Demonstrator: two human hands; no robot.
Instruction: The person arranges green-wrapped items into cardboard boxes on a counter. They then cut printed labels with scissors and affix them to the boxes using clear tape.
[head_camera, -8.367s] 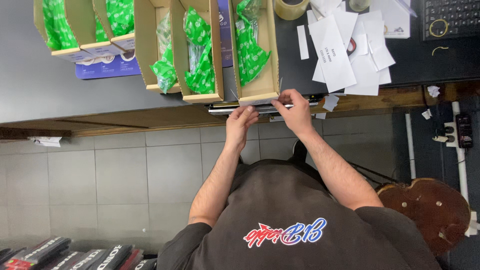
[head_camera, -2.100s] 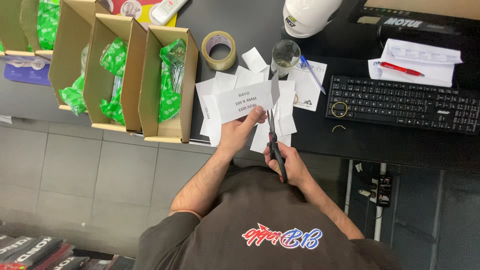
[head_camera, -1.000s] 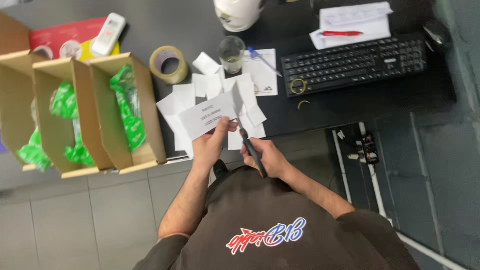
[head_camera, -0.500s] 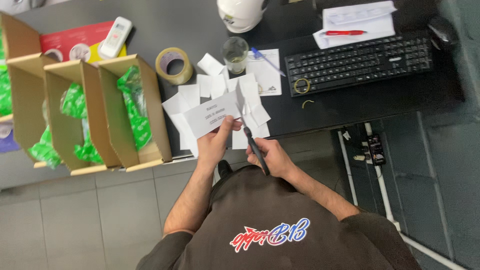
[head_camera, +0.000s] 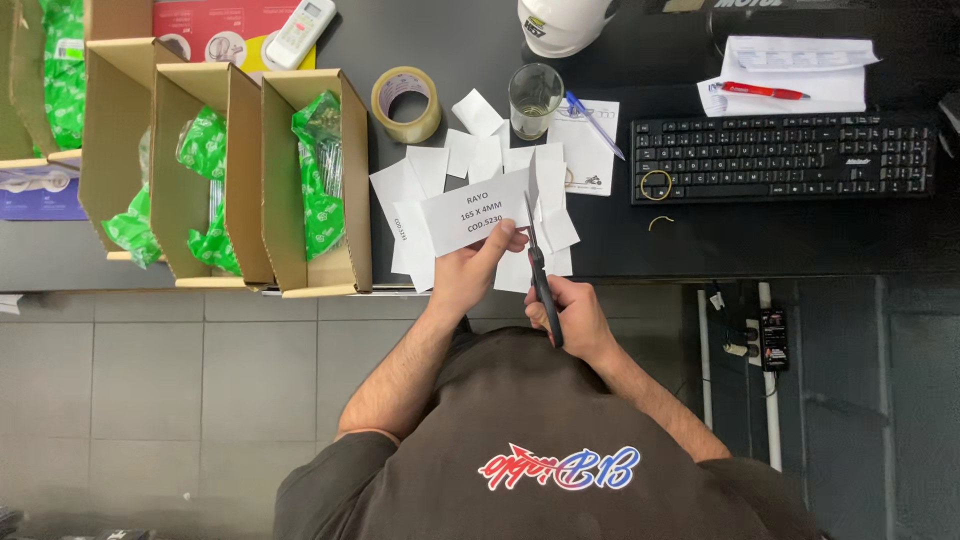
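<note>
Head view: left hand (head_camera: 468, 272) pinches a white rectangular paper label (head_camera: 475, 212) with dark print above the bench (head_camera: 620, 240) edge, while right hand (head_camera: 575, 315) grips black-handled scissors (head_camera: 537, 265), blades at the label's right end. Cut white slips (head_camera: 450, 165) litter the dark bench beside three open brown cardboard boxes (head_camera: 245, 170) holding green printed bags (head_camera: 318, 170).

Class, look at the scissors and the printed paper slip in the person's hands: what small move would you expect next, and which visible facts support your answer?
Probably closing the scissors to cut along the slip's right edge. The left hand holds the slip up by its lower edge, the right hand grips the scissor handles, and the blades stand upright against the slip's right side. Cut white pieces already lie on the dark desk.
</note>
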